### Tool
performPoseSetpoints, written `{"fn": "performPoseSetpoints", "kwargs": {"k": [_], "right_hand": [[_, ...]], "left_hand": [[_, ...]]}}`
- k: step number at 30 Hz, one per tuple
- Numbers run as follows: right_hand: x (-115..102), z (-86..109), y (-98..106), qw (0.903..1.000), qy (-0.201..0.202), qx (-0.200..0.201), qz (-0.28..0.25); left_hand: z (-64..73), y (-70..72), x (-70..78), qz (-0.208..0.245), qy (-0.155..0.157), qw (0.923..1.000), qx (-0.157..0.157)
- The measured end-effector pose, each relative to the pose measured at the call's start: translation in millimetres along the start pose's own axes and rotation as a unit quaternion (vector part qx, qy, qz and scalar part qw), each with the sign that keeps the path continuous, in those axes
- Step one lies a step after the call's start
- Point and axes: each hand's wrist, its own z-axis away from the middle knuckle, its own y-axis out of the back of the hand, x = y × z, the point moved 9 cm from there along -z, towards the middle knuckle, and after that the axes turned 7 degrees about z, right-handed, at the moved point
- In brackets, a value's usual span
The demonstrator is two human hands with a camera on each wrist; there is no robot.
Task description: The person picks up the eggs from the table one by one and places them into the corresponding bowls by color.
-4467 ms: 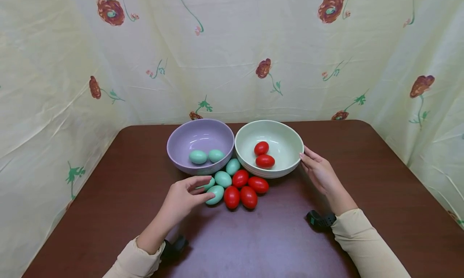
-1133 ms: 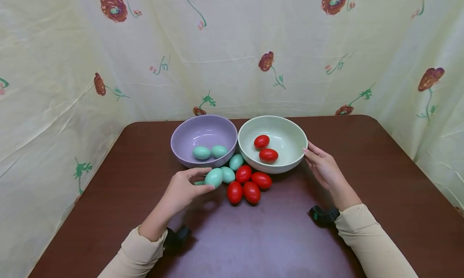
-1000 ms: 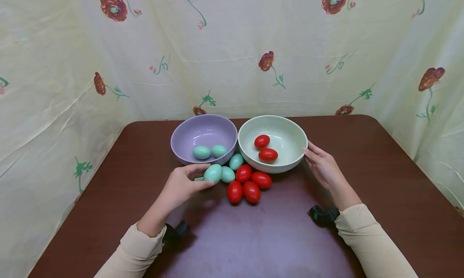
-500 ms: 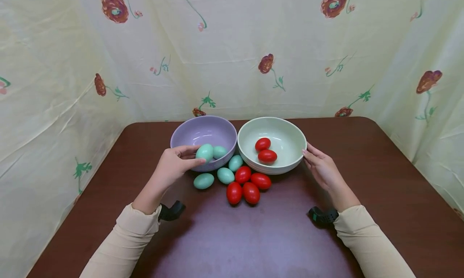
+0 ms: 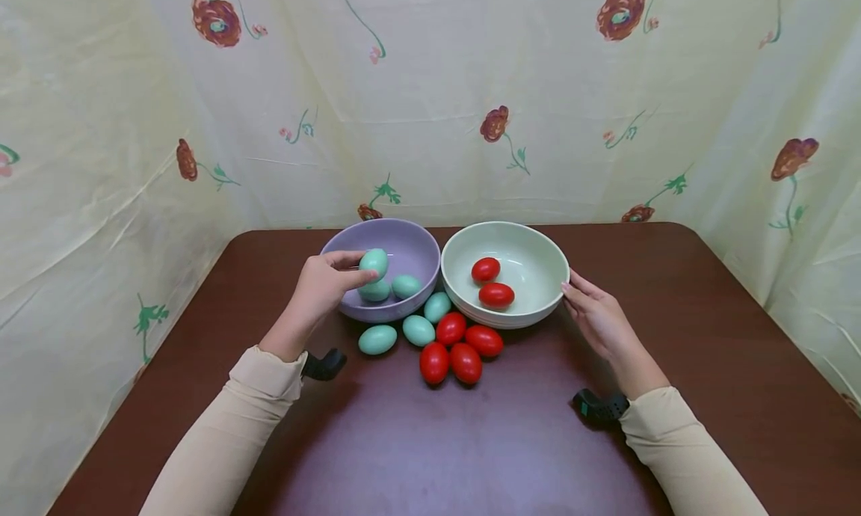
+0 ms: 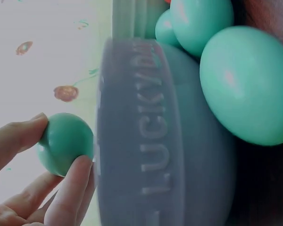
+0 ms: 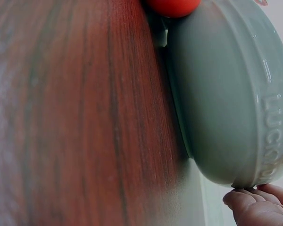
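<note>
Over the purple bowl (image 5: 397, 312), my left hand (image 5: 324, 283) pinches a mint-green egg (image 5: 374, 263) between thumb and fingers, above the bowl's near left rim. In the left wrist view that egg (image 6: 66, 143) shows beside the bowl's wall (image 6: 137, 136). Two more green eggs (image 5: 406, 286) lie inside the purple bowl, one partly behind the held egg. My right hand (image 5: 602, 321) holds the right rim of the pale green bowl (image 5: 538, 258), thumb at the rim and fingers along the outside. Inside that bowl are two red eggs (image 5: 496, 295).
In front of the bowls on the brown table (image 5: 430, 456) lie loose green eggs (image 5: 378, 339) and several red eggs (image 5: 466, 363), grouped closely together. The two bowls stand side by side near the table's back edge. A flowered curtain (image 5: 417, 90) hangs behind.
My left hand has picked up a green egg from the group and carried it up and back over the purple bowl. My right hand stays at the pale green bowl.
</note>
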Motion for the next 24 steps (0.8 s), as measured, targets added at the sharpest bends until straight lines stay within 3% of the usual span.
{"fn": "performPoseSetpoints", "kwargs": {"k": [9, 16, 24], "right_hand": [[0.2, 0.8, 0.1, 1.0000, -0.001, 0.000, 0.009], [-1.5, 1.3, 0.2, 1.0000, 0.008, 0.000, 0.004], [0.5, 0.5, 1.1, 0.9999, 0.009, -0.001, 0.009]], "left_hand": [[-26.0, 11.0, -4.3, -0.011, -0.001, 0.9988, 0.048], [-43.7, 11.4, -9.1, -0.027, 0.007, 0.9987, 0.043], [-58.3, 5.5, -12.0, -0.075, 0.020, 0.9967, 0.023]]}}
